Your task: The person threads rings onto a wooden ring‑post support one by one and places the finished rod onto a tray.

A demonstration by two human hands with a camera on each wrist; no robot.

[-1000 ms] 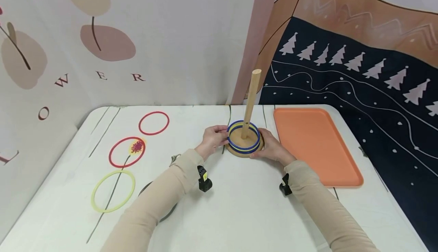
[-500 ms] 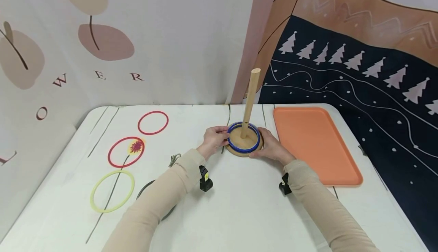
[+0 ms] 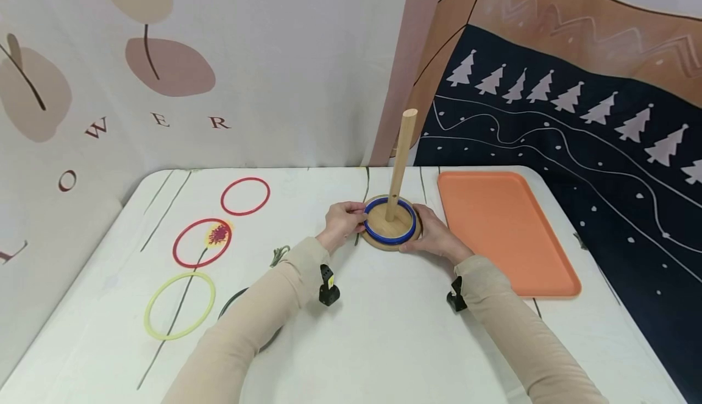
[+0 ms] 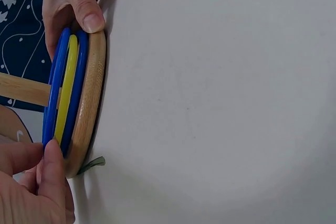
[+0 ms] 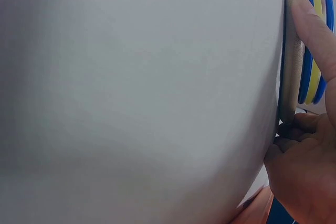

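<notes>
A wooden peg (image 3: 402,163) stands upright on its round wooden base (image 3: 388,221). Round the peg lie an upper blue ring (image 4: 52,95), a yellow ring (image 4: 67,90) and a lower blue ring (image 4: 81,66), stacked just above the base. My left hand (image 3: 341,224) pinches the upper blue ring at its left edge between thumb and fingers. From the right, my right hand (image 3: 434,234) grips the base, its thumb (image 5: 310,22) on the near edge and its other fingers farther round. In the head view the yellow ring is mostly hidden by the upper blue one.
On the left of the table lie two red rings (image 3: 267,192) and a yellow-green ring (image 3: 212,300). A dark ring (image 3: 233,299) is partly hidden under my left forearm. An orange tray (image 3: 504,233) lies at the right. Printed curtains (image 3: 307,69) hang behind the table.
My left hand has lowered the upper blue ring slightly, closing the gap above the rings below, so the yellow one no longer shows clearly from above. The right hand stays on the base.
</notes>
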